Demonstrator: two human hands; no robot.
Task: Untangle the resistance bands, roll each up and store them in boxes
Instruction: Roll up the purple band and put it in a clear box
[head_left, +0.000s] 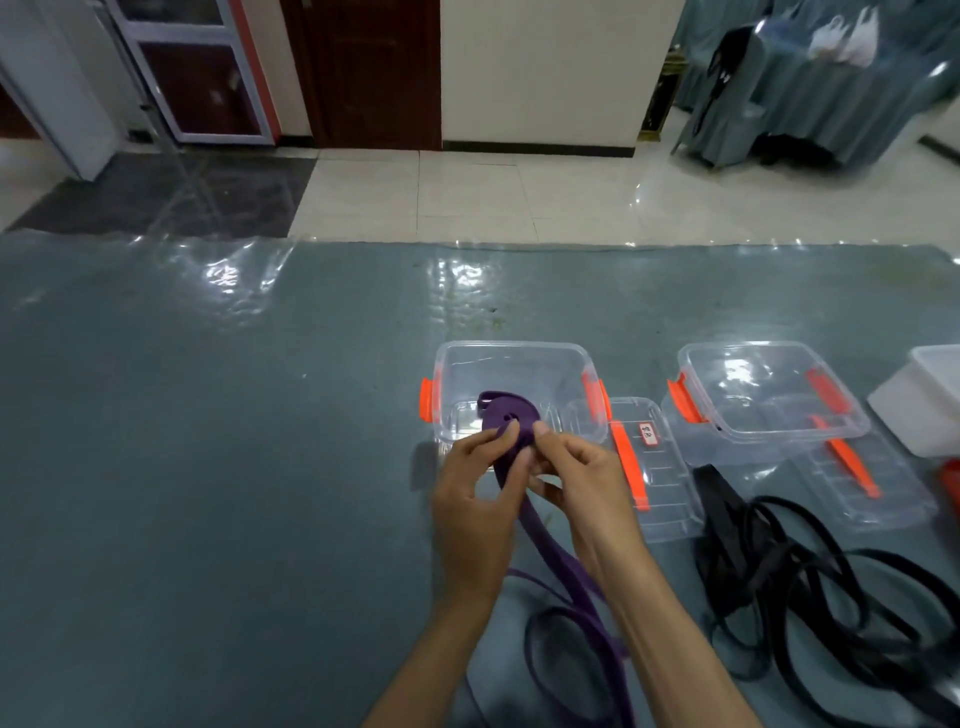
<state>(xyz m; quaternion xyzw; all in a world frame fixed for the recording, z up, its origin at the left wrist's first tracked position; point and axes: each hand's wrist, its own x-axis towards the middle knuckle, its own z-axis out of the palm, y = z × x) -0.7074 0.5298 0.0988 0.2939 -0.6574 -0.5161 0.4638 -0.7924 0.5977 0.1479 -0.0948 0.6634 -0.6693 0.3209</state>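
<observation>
Fingers (511, 434) of both hands pinching purple band (550, 551) roll, tail trailing toward viewer

Left hand (475, 512): bare, no glove, no ring or band to be seen; short, plain nails.
Right hand (582, 486): bare, no glove, no ring; short, plain nails.
Wrists: no watch, bracelet or strap on either.
Forearms: both uncovered down to the lower edge of the view; no sleeve or cuff shows.
</observation>
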